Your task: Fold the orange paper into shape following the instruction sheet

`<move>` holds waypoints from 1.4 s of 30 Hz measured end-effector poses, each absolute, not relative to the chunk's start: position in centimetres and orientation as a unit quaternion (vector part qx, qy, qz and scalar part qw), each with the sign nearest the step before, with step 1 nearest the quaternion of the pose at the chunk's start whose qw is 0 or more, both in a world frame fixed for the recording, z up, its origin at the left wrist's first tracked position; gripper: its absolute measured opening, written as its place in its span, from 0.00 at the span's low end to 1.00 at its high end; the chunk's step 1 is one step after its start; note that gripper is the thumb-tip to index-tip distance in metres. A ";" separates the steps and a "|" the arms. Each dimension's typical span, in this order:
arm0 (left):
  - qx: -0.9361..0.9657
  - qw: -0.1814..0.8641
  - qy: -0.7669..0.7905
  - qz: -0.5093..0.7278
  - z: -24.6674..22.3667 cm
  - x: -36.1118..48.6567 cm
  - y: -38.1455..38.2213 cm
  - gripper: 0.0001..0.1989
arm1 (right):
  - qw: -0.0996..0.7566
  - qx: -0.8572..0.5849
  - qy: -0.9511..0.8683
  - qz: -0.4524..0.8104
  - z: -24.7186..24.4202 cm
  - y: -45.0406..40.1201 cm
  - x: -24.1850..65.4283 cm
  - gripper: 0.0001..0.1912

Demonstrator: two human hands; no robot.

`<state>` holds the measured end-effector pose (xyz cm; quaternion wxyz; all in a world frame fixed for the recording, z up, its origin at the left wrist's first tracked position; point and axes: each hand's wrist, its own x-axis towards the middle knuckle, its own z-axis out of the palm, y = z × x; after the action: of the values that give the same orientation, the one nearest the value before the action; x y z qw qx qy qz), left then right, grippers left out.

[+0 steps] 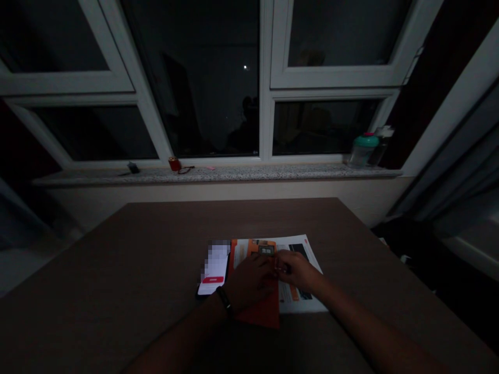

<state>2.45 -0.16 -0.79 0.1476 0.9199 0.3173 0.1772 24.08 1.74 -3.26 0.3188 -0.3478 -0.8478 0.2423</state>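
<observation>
An orange printed sheet or booklet (262,312) lies on the table, over the left part of a white printed page (307,249). Across the orange sheet rests my left hand (249,278), its fingers stretched out over the surface; a dark band circles that wrist. My right hand (293,267) is at the sheet's right edge, fingers curled in a pinch. Whatever is between those fingertips is too small and dark to name. Just left of the orange sheet lies a phone (213,267) with a lit white screen and a red button.
The brown table (136,270) reaches almost to a speckled stone windowsill (241,173). On the sill stand a small red jar (174,164), a small dark object (133,168) and a teal-lidded bottle (364,149). The room is dim, and the window panes are dark.
</observation>
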 end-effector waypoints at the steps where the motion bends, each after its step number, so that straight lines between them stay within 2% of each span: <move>1: 0.919 0.148 0.319 0.177 -0.8 2.5 -0.2 0.14 | 0.322 -0.360 -0.845 0.229 -3.2 1.8 24.1 0.12; 7: 0.919 0.145 0.330 0.163 -0.6 2.5 -0.3 0.12 | 0.343 -0.445 -0.814 0.147 -3.2 2.7 24.3 0.10; 16: 0.921 0.131 0.324 0.172 -0.7 2.3 -0.2 0.20 | 0.360 -0.429 -0.812 0.167 -4.1 2.5 24.6 0.08; 21: 0.921 0.139 0.321 0.170 -0.8 2.5 -0.1 0.12 | 0.343 -0.374 -0.840 0.192 -3.6 1.7 24.6 0.09; 26: 0.916 0.148 0.323 0.186 -0.9 2.6 0.0 0.13 | 0.307 -0.328 -0.872 0.195 -3.3 1.5 24.2 0.10; 35: 0.912 0.154 0.333 0.185 -0.9 2.4 -0.1 0.11 | 0.329 -0.432 -0.831 0.124 -2.8 2.5 24.2 0.10; 42: 0.914 0.136 0.337 0.183 -1.2 2.4 -0.3 0.23 | 0.328 -0.391 -0.844 0.163 -2.9 2.1 24.4 0.10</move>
<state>2.42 -0.28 -1.21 0.1361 0.9136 0.3365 0.1834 24.35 2.06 -2.89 0.3284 -0.3914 -0.8440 0.1632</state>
